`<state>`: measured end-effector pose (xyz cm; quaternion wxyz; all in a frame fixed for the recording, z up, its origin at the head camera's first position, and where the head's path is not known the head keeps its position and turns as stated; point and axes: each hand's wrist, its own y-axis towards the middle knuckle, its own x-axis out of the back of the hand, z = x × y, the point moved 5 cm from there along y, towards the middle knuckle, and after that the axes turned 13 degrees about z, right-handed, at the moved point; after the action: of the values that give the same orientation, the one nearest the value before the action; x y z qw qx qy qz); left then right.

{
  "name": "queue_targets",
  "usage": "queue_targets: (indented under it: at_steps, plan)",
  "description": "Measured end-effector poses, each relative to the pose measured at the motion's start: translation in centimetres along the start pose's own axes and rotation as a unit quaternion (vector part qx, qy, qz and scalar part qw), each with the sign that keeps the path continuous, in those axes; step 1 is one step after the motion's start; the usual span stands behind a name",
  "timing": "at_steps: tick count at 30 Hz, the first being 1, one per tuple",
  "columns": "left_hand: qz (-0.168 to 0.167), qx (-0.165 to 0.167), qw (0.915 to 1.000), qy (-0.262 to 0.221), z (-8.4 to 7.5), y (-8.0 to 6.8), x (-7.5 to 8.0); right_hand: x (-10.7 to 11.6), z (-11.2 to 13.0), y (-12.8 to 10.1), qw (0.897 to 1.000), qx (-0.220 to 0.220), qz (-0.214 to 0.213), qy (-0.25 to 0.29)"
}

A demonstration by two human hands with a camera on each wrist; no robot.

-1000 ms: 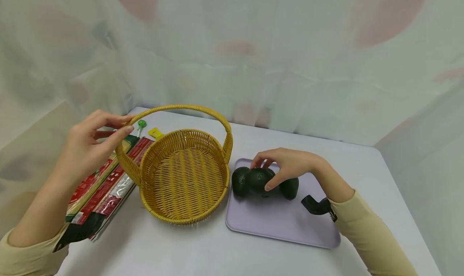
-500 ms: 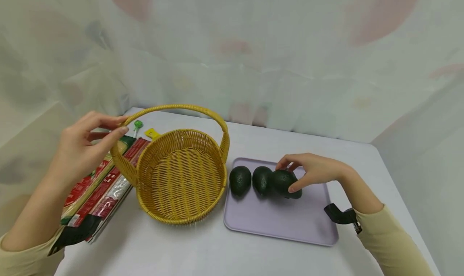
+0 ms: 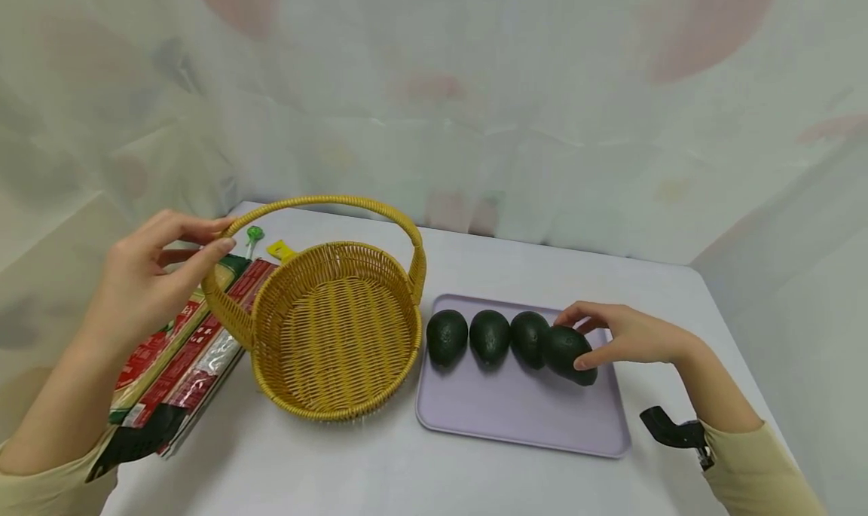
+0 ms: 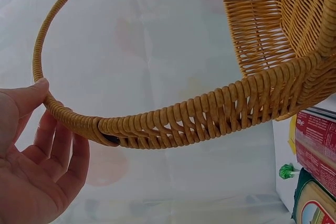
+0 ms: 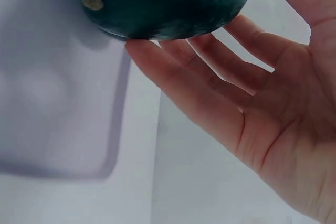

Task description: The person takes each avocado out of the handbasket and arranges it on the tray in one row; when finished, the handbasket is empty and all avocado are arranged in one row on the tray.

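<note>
In the head view, my left hand pinches the left side of the arched handle of a yellow wicker basket. The left wrist view has the thumb and fingers around the handle. The basket stands on the table with nothing in it. To its right, my right hand grips a dark green avocado by its sides, over the right part of a pale purple tray. Three other avocados lie in a row on that tray: one by the left rim, one beside it, and one nearest the held avocado.
Long red and green food packets lie left of the basket, partly behind the left forearm. A green lollipop-like item and a yellow tab lie behind it. Pale patterned curtains rise behind the white table.
My right hand has moved right across the tray with the avocado, uncovering the row beneath. The left hand has stayed on the basket handle. The view has shifted slightly.
</note>
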<state>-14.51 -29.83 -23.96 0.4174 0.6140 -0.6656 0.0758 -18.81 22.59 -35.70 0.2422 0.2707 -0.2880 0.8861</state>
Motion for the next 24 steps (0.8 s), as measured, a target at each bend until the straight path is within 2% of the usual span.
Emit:
queue_targets:
  at_steps: [5, 9, 12, 17, 24]
  plan:
    - [-0.001, 0.002, 1.0, 0.0, 0.0, -0.1, 0.1, -0.5, -1.4, -1.0, 0.998, -0.017, -0.024, 0.057]
    - [-0.001, 0.006, 1.0, 0.005, -0.1, -0.1, 0.0, -1.2, -2.7, -1.5, 0.991, -0.029, -0.051, 0.119]
    - [-0.002, 0.004, 1.0, 0.007, -0.1, -0.1, 0.0, -2.0, -3.8, -1.5, 0.981, -0.027, -0.065, 0.179]
    - [-0.002, -0.005, 1.0, 0.004, -0.2, 0.0, 0.0, -3.2, -5.1, -1.4, 0.956, -0.033, -0.094, 0.275]
    - [-0.003, -0.013, 0.9999, 0.0, -0.2, 0.1, 0.0, -4.0, -6.1, -1.1, 0.933, -0.064, -0.14, 0.324]
